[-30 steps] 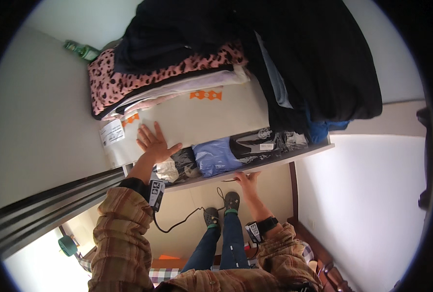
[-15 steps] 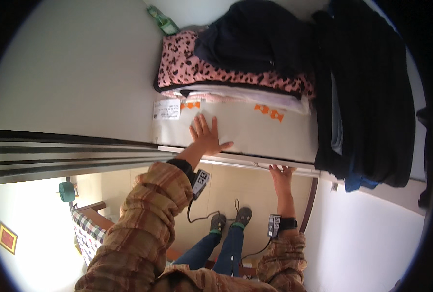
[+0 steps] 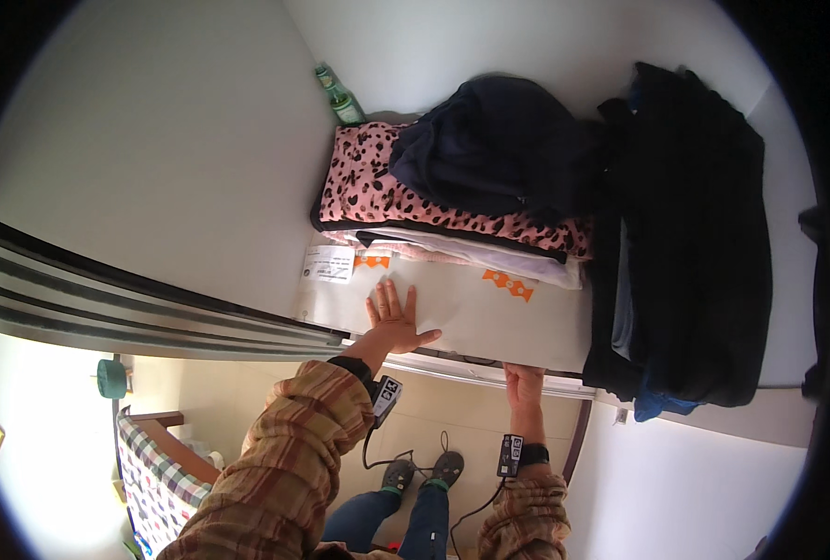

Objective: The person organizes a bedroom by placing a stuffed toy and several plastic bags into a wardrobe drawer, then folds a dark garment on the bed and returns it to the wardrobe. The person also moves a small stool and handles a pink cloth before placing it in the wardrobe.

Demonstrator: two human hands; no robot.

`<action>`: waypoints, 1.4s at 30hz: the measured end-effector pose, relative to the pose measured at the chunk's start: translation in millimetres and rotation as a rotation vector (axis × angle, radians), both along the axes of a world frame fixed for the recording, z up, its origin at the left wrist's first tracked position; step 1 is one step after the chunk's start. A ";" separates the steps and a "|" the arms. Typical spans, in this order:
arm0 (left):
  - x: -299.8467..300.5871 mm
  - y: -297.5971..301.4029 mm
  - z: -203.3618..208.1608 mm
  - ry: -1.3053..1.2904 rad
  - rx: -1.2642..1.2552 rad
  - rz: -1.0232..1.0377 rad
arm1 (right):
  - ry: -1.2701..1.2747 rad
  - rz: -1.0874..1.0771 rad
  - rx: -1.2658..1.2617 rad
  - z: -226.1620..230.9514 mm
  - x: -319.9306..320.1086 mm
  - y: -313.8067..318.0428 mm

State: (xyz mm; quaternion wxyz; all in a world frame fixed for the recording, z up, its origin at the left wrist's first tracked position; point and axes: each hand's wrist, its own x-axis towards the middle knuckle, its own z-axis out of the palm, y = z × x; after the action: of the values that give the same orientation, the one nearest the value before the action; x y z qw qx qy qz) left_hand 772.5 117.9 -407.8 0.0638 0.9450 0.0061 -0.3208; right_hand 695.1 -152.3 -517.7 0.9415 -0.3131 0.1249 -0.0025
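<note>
My left hand [image 3: 396, 327] lies flat, fingers spread, on a smooth white panel [image 3: 457, 322] with orange bow-shaped marks and a white label [image 3: 328, 264]. Lower and to the right, my right hand [image 3: 525, 383] is closed at the front edge. Whether it grips the panel or the shelf lip I cannot tell, as its fingertips are hidden. Behind the panel's bare part, folded pale cloths [image 3: 489, 255] lie beneath a pink spotted cushion-like bundle [image 3: 359, 173]. A dark navy garment [image 3: 489, 140] is heaped over that bundle.
A tall pile of black clothes [image 3: 695, 252] stands at the right. A green bottle [image 3: 340, 98] is in the back left corner. Striped sliding-door edges [image 3: 153, 313] run along the left. Below are tiled floor [image 3: 415, 401], my shoes [image 3: 447, 467] and a checked-cloth chair [image 3: 167, 467].
The view has shifted, so the shelf contents sit lower in the picture. My right hand has moved left along the edge, and its fingers, spread before, are now curled. My left hand stays on the panel.
</note>
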 end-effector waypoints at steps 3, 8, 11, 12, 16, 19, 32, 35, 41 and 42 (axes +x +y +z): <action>0.5 -0.4 -2.2 -0.002 0.005 -0.002 | 0.272 -0.008 -0.035 16.2 -13.7 -2.9; -5.1 -1.3 -1.7 -0.087 -0.016 -0.007 | 0.650 0.205 -0.360 53.7 -86.4 -3.9; -29.8 2.3 5.8 -0.340 -0.124 -0.050 | 0.770 0.442 -0.590 82.2 -159.6 -9.5; -45.5 3.5 7.7 -0.440 -0.217 -0.040 | 0.830 0.494 -0.670 89.2 -182.1 -14.1; -136.1 22.5 10.9 -0.714 -0.486 -0.057 | 1.019 0.387 -0.593 135.1 -271.3 -28.5; -224.9 79.3 -6.0 -0.216 -0.571 -0.084 | 1.067 0.204 -0.417 157.0 -298.9 -32.8; -373.0 300.0 -33.2 0.217 -0.654 1.583 | 0.381 0.291 -1.183 177.2 -9.4 0.9; -362.6 248.6 7.6 0.190 -0.865 1.607 | 0.027 0.210 -1.677 189.7 82.0 10.1; -370.3 156.5 43.6 0.097 -1.151 1.724 | -0.210 0.021 -1.988 281.2 201.5 38.2; -374.8 150.2 42.6 0.087 -1.134 1.736 | -0.182 0.083 -2.094 290.6 218.2 44.1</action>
State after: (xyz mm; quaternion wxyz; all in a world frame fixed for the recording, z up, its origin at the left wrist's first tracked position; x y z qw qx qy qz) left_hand 397.7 268.1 -365.2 0.7079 0.4342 0.5354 -0.1539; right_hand 913.3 -108.2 -227.1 0.2058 -0.9732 -0.0216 -0.1006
